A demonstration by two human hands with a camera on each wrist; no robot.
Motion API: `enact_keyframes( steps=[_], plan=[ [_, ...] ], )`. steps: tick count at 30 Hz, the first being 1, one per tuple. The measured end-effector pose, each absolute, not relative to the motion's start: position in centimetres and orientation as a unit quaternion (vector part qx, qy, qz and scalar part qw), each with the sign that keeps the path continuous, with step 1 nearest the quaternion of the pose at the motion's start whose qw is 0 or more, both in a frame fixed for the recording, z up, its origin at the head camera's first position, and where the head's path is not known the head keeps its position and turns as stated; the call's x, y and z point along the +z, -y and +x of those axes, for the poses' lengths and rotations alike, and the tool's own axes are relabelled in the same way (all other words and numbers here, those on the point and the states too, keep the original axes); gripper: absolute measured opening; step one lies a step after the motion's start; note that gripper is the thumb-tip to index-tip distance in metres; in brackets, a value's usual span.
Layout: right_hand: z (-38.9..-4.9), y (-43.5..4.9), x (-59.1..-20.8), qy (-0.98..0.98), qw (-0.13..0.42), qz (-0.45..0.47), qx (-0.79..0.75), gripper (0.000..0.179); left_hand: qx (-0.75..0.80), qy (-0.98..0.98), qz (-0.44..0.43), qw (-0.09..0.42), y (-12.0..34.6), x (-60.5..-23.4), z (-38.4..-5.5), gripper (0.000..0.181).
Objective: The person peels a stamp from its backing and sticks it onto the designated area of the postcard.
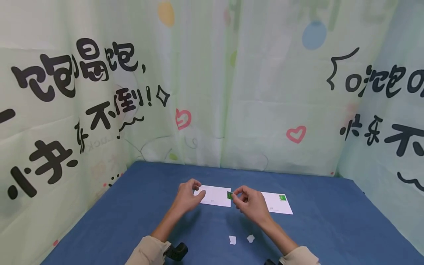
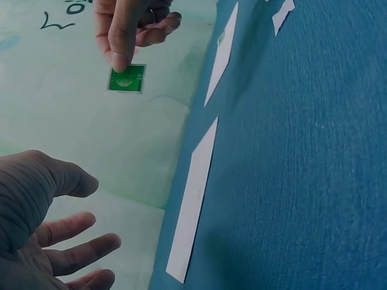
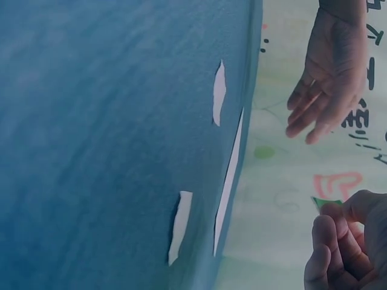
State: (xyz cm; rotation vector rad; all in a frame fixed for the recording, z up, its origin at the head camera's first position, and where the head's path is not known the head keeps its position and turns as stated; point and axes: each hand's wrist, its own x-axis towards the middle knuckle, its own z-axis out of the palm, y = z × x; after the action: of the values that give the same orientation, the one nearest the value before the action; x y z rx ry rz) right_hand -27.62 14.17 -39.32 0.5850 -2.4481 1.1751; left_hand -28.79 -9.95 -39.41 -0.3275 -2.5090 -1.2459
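Observation:
My right hand [image 1: 253,206] pinches a green postage stamp [image 2: 126,79] by its edge between thumb and fingertips. In the head view the stamp overlaps the right end of a white envelope [image 1: 215,196]; the left wrist view shows it held up off the table. My left hand [image 1: 187,196] hovers by the envelope's left end, fingers spread and holding nothing. Partly behind the right hand lies a second white envelope [image 1: 279,207], with a green stamp [image 1: 282,197] on its upper right corner.
Two small white paper scraps, a left one [image 1: 233,240] and a right one [image 1: 250,238], lie nearer me on the blue tablecloth [image 1: 318,228]. A pale printed curtain [image 1: 248,129] with black lettering surrounds the table's back and sides.

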Motion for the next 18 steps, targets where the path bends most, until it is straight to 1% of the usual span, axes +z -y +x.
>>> enact_keyframes(
  steps=[5,10,18],
  plan=[
    [-27.7,-13.9,-39.0,0.868,0.18,0.212,0.412,0.008,-0.428,0.889,-0.089,0.136,10.1,-39.8,-29.2,0.03],
    [-27.9,-13.6,-38.8,0.868,0.174,0.204,0.418,0.006,-0.42,0.896,-0.079,0.119,10.3,-40.1,-29.5,0.032],
    [-28.4,-13.4,-38.5,0.862,0.156,0.181,0.447,0.005,-0.411,0.901,-0.078,0.115,10.3,-40.3,-30.3,0.032]
  ],
)
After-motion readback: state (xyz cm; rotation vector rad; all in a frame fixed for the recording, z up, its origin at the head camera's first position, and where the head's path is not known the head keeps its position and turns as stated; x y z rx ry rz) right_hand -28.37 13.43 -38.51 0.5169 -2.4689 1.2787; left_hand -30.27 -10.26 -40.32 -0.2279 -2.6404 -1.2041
